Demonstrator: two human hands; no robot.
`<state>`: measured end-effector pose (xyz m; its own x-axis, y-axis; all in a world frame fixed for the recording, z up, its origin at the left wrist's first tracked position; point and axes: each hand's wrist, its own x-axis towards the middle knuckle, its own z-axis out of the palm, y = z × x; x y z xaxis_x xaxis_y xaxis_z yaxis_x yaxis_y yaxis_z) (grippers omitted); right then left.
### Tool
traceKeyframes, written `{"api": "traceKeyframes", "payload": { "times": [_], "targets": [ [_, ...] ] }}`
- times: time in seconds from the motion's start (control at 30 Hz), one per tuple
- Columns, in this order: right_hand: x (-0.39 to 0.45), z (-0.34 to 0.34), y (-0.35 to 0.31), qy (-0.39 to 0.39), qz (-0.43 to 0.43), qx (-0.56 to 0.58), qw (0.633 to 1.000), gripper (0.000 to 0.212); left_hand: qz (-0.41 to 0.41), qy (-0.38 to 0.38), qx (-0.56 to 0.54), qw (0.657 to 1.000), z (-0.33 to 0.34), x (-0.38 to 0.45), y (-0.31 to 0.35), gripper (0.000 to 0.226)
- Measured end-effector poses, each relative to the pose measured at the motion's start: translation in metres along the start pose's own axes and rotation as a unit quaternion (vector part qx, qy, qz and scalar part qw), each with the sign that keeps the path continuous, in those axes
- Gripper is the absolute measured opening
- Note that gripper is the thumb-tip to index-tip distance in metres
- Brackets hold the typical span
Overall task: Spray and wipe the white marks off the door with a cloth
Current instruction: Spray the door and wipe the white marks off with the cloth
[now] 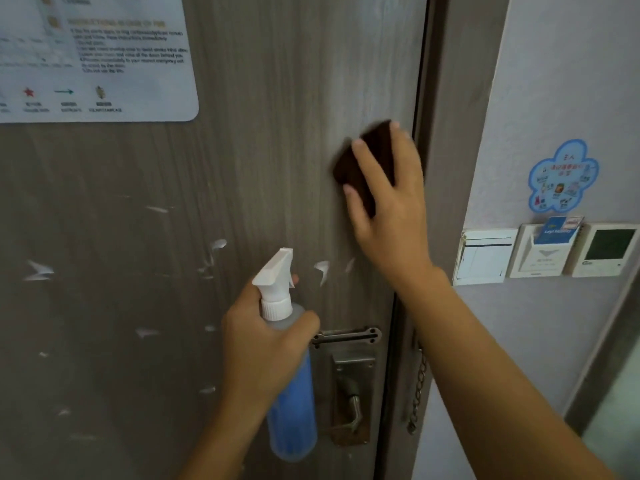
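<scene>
A grey-brown wooden door [270,133] fills the view. Several white marks [322,270] are scattered over its lower half, from the left side to near the handle. My right hand [388,195] presses a dark brown cloth [360,168] flat against the door near its right edge, fingers spread and straight, above the marks. My left hand [263,337] grips the neck of a spray bottle [291,386] with blue liquid and a white trigger head, held upright just in front of the door, its nozzle pointing up and right.
A metal lever handle [351,407] with a slide latch [346,336] and a hanging chain [417,393] sits low on the door's right. A laminated notice [104,64] is at top left. On the right wall are a switch [483,256], a key-card holder [545,251] and a thermostat [606,249].
</scene>
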<state>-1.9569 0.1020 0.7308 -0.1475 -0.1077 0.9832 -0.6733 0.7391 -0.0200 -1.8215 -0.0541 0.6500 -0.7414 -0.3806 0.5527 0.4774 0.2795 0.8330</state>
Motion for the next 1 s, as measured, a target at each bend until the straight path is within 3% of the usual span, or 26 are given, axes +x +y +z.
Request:
{"api": "traceKeyframes", "payload": {
  "times": [0.17, 0.43, 0.57, 0.63, 0.77, 1.0],
  "targets": [
    [0.01, 0.007, 0.004, 0.015, -0.004, -0.043, 0.999, 0.047, 0.0, -0.003, -0.02, 1.0, -0.003, 0.003, -0.003, 0.036],
    [-0.123, 0.036, -0.01, -0.01, 0.07, -0.025, 0.997, 0.051, -0.021, -0.027, -0.012, 0.999, -0.001, -0.001, -0.006, 0.044],
    [-0.145, 0.055, -0.037, -0.005, 0.118, -0.02, 0.993, 0.049, -0.018, -0.021, -0.013, 1.0, -0.001, -0.002, -0.003, 0.04],
    [-0.142, 0.065, -0.05, -0.024, 0.093, -0.025, 0.995, 0.051, -0.009, -0.012, -0.015, 1.0, -0.002, -0.001, 0.001, 0.04],
    [-0.124, 0.055, -0.032, -0.071, -0.041, -0.063, 0.995, 0.057, -0.006, 0.007, -0.014, 1.0, -0.011, 0.002, 0.002, 0.041],
    [-0.064, 0.038, -0.029, 0.02, 0.14, -0.051, 0.989, 0.053, 0.004, 0.04, 0.009, 0.999, -0.034, 0.008, -0.001, 0.037]
  ]
}}
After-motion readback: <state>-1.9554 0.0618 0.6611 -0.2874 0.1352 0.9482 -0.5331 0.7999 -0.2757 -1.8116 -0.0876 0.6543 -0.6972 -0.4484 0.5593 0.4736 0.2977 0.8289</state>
